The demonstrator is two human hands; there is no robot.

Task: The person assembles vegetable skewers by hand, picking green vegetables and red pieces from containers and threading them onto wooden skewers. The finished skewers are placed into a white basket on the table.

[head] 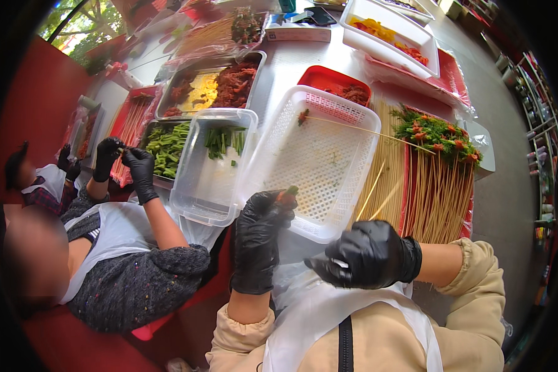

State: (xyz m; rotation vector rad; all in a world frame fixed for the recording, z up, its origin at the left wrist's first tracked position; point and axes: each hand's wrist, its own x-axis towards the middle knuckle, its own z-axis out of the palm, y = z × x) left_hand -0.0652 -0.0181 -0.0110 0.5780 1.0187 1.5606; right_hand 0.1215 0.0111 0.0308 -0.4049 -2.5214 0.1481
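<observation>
My left hand (pixel 260 232), in a black glove, pinches a small rolled piece of red meat and green vegetable (pixel 287 193) at the near left corner of a white perforated plastic basket (pixel 283 144). To its right, my right hand (pixel 369 255), also black-gloved and slightly blurred, is closed around bamboo skewers (pixel 371 190) whose ends stick out past its far side; the fingertips are partly hidden. One filled skewer (pixel 372 132) lies across the basket, its red and green end inside. Right of the basket are bare bamboo skewers (pixel 383 139) and a stack of filled skewers (pixel 441 139).
Left of the basket stand a clear plastic box (pixel 204 195) with cut green stalks, a tray of green vegetables (pixel 167 144) and a metal tray of red meat (pixel 235 86). A red tray (pixel 323 76) lies beyond. A co-worker's gloved hands (pixel 139 169) are at left.
</observation>
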